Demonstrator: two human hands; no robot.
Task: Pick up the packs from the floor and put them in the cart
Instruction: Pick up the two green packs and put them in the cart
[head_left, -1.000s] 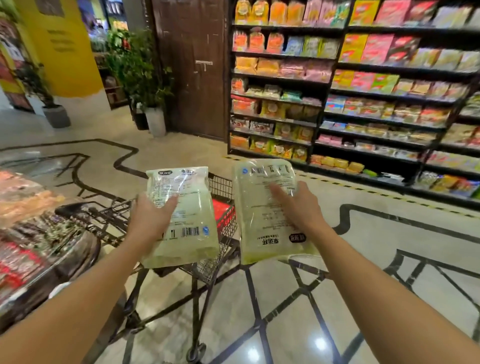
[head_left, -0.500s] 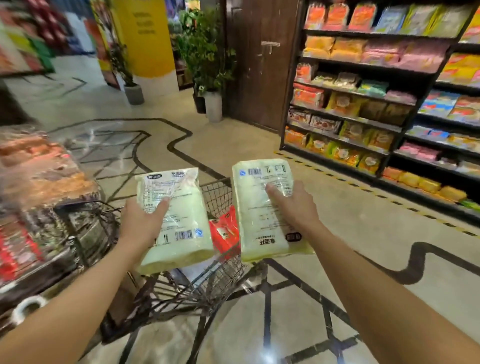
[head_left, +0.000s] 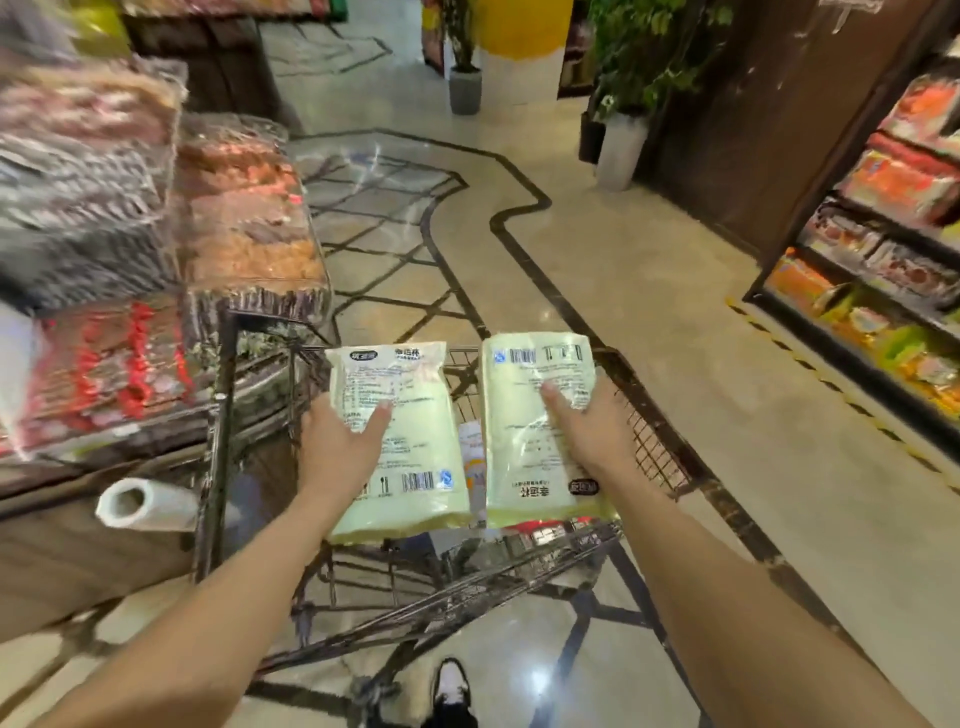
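Note:
Two pale yellow packs with printed labels hang side by side over the wire cart (head_left: 652, 441). My left hand (head_left: 337, 449) grips the left pack (head_left: 410, 415) from its near left edge, thumb on top. My right hand (head_left: 592, 426) holds the right pack (head_left: 524, 441) the same way, fingers spread over its face. Both packs are above the cart's basket, between its rims. A red pack and a white item show in the basket between and under them. The basket's floor is mostly hidden by the packs.
A display counter (head_left: 156, 249) with wrapped goods stands close on the left, a white roll (head_left: 148, 504) at its front. Stocked shelves (head_left: 883, 249) line the right. Potted plants (head_left: 623, 140) stand ahead. My shoe (head_left: 452, 691) is below the cart.
The view has swung left and down, and the cart now sits straight below my hands. Both packs have come lower and closer together over the basket.

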